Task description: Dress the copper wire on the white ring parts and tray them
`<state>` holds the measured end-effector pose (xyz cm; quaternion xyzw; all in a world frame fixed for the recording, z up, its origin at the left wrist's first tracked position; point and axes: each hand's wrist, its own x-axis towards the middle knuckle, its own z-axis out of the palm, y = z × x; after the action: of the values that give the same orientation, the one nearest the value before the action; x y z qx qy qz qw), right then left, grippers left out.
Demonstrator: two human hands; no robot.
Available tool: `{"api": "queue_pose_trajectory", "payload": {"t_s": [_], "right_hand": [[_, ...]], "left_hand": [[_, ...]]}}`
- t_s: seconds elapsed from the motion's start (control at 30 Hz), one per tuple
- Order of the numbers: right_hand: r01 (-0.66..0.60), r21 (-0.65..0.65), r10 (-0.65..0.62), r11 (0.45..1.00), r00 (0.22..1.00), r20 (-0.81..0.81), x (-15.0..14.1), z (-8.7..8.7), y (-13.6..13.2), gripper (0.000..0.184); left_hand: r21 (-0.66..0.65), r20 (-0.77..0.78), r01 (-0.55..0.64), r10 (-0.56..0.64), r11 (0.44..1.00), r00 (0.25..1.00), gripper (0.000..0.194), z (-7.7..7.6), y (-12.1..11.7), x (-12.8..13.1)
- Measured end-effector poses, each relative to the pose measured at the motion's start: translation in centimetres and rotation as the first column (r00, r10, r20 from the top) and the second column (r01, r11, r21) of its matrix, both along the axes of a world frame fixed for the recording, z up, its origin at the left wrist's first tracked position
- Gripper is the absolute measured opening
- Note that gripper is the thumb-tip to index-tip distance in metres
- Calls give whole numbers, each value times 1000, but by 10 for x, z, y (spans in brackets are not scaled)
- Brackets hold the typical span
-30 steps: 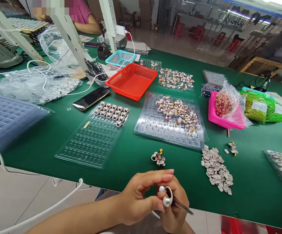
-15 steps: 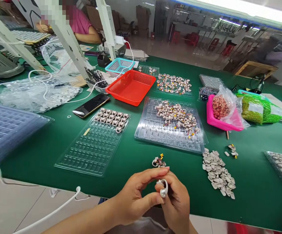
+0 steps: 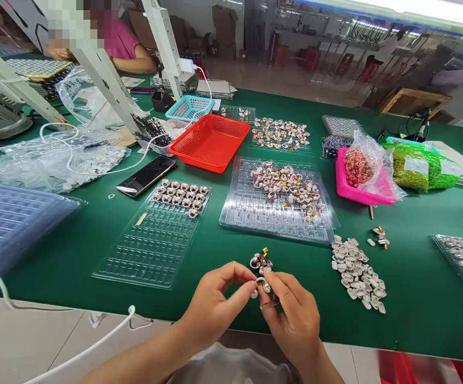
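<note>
Over the table's front edge, my left hand (image 3: 217, 298) and my right hand (image 3: 295, 312) meet on one small whitish clip-on earbud (image 3: 266, 287), C-shaped with shiny rounded ends. Left thumb and forefinger pinch one end, while my right fingers grip the other. Just beyond the fingertips lies a small cluster of unclosed earbuds (image 3: 260, 261) with wires and yellow bits showing. A pile of pale grey shell pieces (image 3: 359, 274) lies to the right of my right hand. Left of my hands, a clear compartment tray (image 3: 143, 250) holds rows of earbuds at its far end.
Stacked clear trays (image 3: 247, 216) carry a heap of wired earbuds. Behind them are a red basket (image 3: 211, 144) and more earbuds (image 3: 281, 133). A phone (image 3: 146, 176) lies left, a pink basket (image 3: 365, 189) right. A white cable (image 3: 95, 352) hangs at front left. Another person (image 3: 125, 40) sits across.
Both hands have drawn slightly apart and turned, and the earbud has turned and moved a little up and left between the fingertips. The view has shifted slightly.
</note>
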<state>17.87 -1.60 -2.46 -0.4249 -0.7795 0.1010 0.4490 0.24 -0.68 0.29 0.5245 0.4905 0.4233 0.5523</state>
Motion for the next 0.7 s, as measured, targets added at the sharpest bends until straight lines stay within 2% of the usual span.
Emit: {"api": "queue_pose_trajectory", "payload": {"t_s": [0.03, 0.1, 0.17, 0.27, 0.37, 0.6, 0.7], "right_hand": [[-12, 1, 12, 1000, 1000, -6, 0, 0, -1, 44], [-44, -22, 44, 999, 999, -30, 1, -2, -2, 47], [-90, -60, 87, 994, 995, -57, 2, -3, -2, 47], [-167, -101, 160, 981, 984, -77, 3, -4, -1, 43], [-200, -77, 193, 977, 978, -83, 1, -3, -1, 36], [-106, 54, 111, 993, 990, -89, -5, -1, -4, 24], [-86, 69, 90, 994, 994, -58, -6, 0, -7, 22]], "left_hand": [[-149, 93, 26, -12, 989, 996, 12, 0, 2, 0], [-377, 306, 119, 2, 918, 952, 17, -2, 5, 1], [-492, 477, 220, 50, 843, 878, 22, -5, 8, 2], [-544, 595, 316, 92, 778, 799, 23, -7, 9, 3], [-567, 614, 357, 92, 743, 784, 19, -8, 7, 5], [-633, 600, 411, 81, 655, 796, 19, -9, 4, 5], [-624, 617, 434, 68, 650, 784, 16, -12, 4, 3]]}}
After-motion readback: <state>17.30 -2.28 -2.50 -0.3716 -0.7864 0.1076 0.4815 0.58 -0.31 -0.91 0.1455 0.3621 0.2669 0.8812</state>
